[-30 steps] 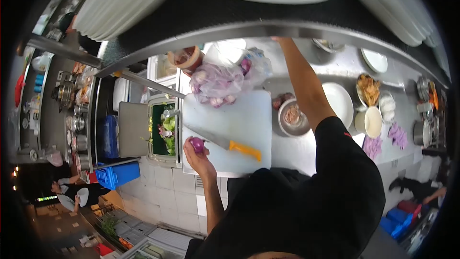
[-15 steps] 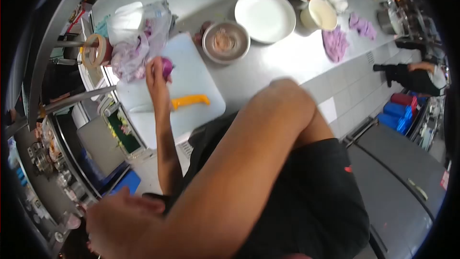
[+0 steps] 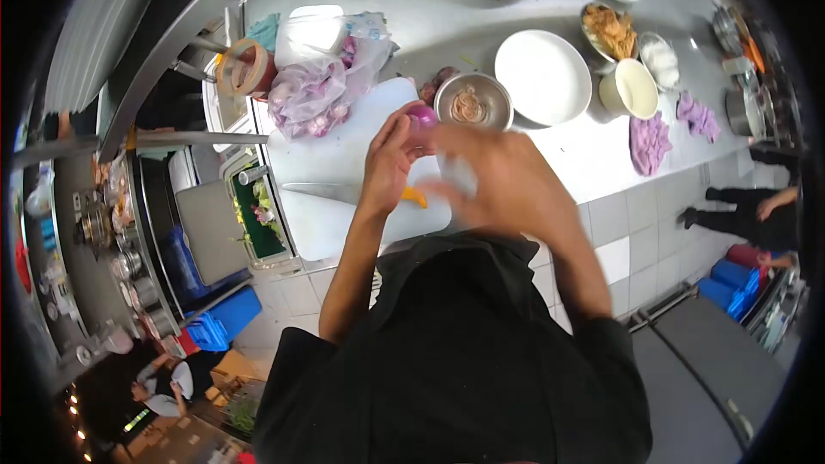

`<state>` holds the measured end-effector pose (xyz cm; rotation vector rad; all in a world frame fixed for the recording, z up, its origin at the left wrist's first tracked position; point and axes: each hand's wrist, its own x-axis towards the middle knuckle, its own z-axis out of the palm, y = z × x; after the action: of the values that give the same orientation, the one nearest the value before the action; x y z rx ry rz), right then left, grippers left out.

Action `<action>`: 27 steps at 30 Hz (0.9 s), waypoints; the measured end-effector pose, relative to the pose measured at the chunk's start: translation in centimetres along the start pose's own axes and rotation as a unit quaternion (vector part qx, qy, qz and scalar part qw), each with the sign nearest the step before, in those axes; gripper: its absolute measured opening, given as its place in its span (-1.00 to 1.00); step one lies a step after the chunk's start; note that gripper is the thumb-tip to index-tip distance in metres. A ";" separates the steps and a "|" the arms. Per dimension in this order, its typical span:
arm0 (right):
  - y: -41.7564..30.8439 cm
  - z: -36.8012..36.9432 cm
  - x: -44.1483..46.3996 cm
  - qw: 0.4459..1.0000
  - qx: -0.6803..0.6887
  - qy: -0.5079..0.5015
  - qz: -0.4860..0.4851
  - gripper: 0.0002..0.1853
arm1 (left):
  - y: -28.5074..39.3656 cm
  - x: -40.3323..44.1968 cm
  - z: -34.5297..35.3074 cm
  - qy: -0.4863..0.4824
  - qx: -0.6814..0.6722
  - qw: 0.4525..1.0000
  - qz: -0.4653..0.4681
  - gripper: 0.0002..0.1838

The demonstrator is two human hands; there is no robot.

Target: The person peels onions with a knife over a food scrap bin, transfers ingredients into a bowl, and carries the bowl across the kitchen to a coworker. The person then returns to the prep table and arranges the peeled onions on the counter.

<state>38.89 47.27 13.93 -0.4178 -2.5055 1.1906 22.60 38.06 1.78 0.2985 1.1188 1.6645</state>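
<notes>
A small purple onion is held in the fingers of my left hand, above the cutting board's right side. My right hand, smeared by motion, reaches in from the right close to the onion; its finger grip is unclear. On the white cutting board lies a knife with a yellow handle, partly hidden behind my hands. A metal bowl with pale peel-like scraps stands just beyond my right hand. At the board's far left, a thin plastic bag holds more purple onions.
A large white plate sits right of the bowl, beside a cream tub and purple cloths. A container with a tan rim stands left. Other people are at the far right and lower left.
My right arm has swung from the lower left across to the right, bringing that hand near the onion. My left hand still holds the onion. The camera view has shifted.
</notes>
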 end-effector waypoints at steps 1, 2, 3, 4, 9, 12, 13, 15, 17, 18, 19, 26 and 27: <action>3.9 2.5 0.8 0.995 -0.021 0.091 -0.030 -0.40 | -0.7 0.1 -0.7 -0.018 0.007 1.000 -0.004 -0.63; 7.8 5.0 0.9 0.990 -0.041 0.126 -0.052 -0.34 | -0.9 0.2 -0.5 -0.010 0.005 1.000 0.011 -0.63; 9.2 6.4 1.3 0.990 -0.036 0.120 -0.063 -0.34 | -1.5 0.3 0.3 0.022 0.025 0.999 0.027 -0.62; 10.1 7.2 2.0 0.993 0.069 0.092 -0.013 -0.34 | -1.5 0.8 0.5 0.049 0.046 0.997 0.045 -0.60; 13.2 10.6 9.4 0.962 0.258 0.086 0.003 -0.38 | 3.0 4.4 -2.5 0.203 0.430 0.850 0.226 -0.65; 11.3 10.8 16.8 0.924 0.374 0.053 0.062 -0.44 | 7.3 8.5 -5.9 0.229 0.489 0.762 0.359 -0.57; 11.1 10.9 18.9 0.920 0.376 0.064 0.090 -0.43 | 7.5 9.6 -7.1 0.234 0.486 0.762 0.358 -0.57; 12.9 12.0 22.6 0.964 0.236 0.068 0.103 -0.39 | 7.2 11.0 -10.4 0.416 0.685 0.459 0.384 -0.42; 14.6 13.8 25.6 0.987 0.092 0.074 0.107 -0.34 | 6.1 9.3 -13.2 0.382 0.740 0.464 0.301 -0.37; 15.3 14.7 26.7 0.993 0.004 0.014 0.116 -0.33 | 5.6 8.6 -14.7 0.333 0.789 0.470 0.215 -0.31; 16.3 15.8 27.3 0.987 -0.084 -0.044 0.128 -0.32 | 5.6 8.5 -17.0 0.343 0.763 0.510 0.202 -0.45; 14.9 14.2 23.7 0.941 0.330 -0.069 0.040 -0.63 | 11.2 6.5 -26.8 0.504 0.358 0.730 0.291 -0.68; 14.8 12.6 22.1 0.949 0.314 -0.004 0.034 -0.70 | 13.2 4.7 -23.6 0.479 0.161 0.832 0.229 -0.64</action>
<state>15.45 56.40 -1.42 -0.3227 -1.9702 1.9138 -3.29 29.71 -1.92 -0.1164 2.2319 2.1066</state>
